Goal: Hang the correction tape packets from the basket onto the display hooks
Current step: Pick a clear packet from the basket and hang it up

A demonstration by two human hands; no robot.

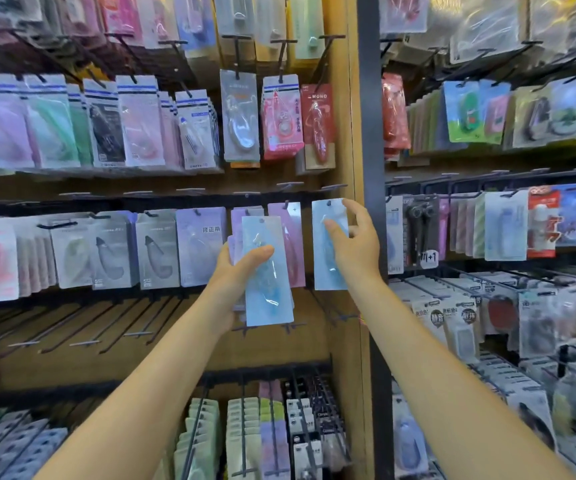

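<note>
My left hand [234, 271] holds a small stack of pale blue packets [267, 271] upright in front of the middle row, thumb across the front and fingers curled behind. I keep them vertical with the punched holes on top so the next one can go straight up to a hook without turning.

My right hand [352, 237] is at the hung packet [328, 244], just right of the stack, at the right end of that row beside the dark post [371, 133]. Its hole sits over the hook [330, 202], so it looks threaded. My thumb rests on its front while the fingers reach past its right edge, spread and only loosely curved; I cannot tell whether they touch the back (the card hides them). I judge this as steadying the card so it hangs flat rather than a real grip.

To the left of that hook hang pink packets [290, 244], partly covered by my stack. The basket is out of view. Lower down, bare hooks [106, 327] stick out toward me, so there is room for more. A risk I see: the slick sleeves in my left hand could slide against each other if my thumb relaxes.
</note>
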